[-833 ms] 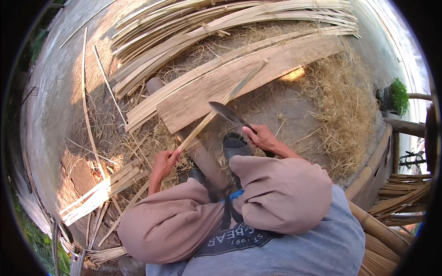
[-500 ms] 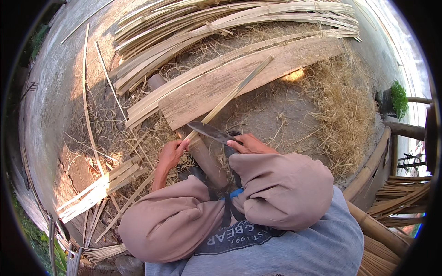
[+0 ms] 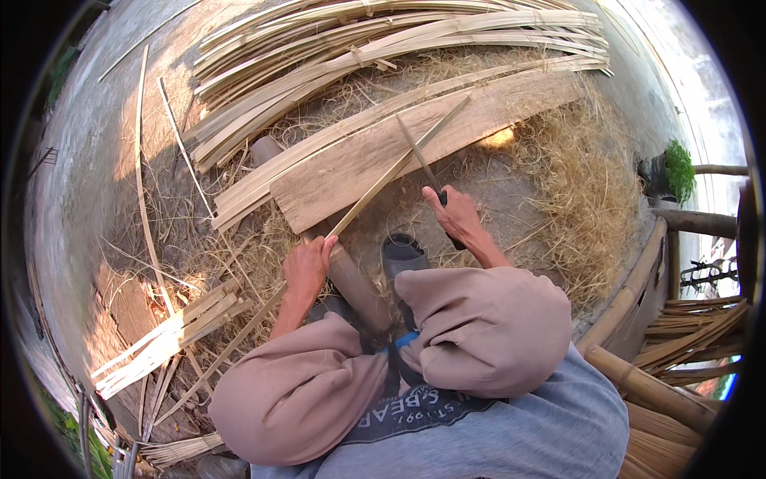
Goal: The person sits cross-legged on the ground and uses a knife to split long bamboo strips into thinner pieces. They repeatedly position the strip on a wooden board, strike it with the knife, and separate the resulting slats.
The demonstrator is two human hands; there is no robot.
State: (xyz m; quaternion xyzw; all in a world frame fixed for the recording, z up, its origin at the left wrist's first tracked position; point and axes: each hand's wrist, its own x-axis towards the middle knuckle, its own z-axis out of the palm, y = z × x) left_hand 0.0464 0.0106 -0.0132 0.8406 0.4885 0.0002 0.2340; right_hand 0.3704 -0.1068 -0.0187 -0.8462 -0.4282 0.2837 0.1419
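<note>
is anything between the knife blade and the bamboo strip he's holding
Nothing visible does. The knife blade, gripped by the right hand, lies right against the bamboo strip that the left hand holds over the wooden plank.

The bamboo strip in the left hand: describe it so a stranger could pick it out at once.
Start at the broad flat wooden plank lying across the straw-covered ground. One thin pale bamboo strip slants across the plank's near edge, down to the left hand. Unlike the bundled slats behind, it lies alone, and the dark knife blade held by the right hand crosses it.
</note>
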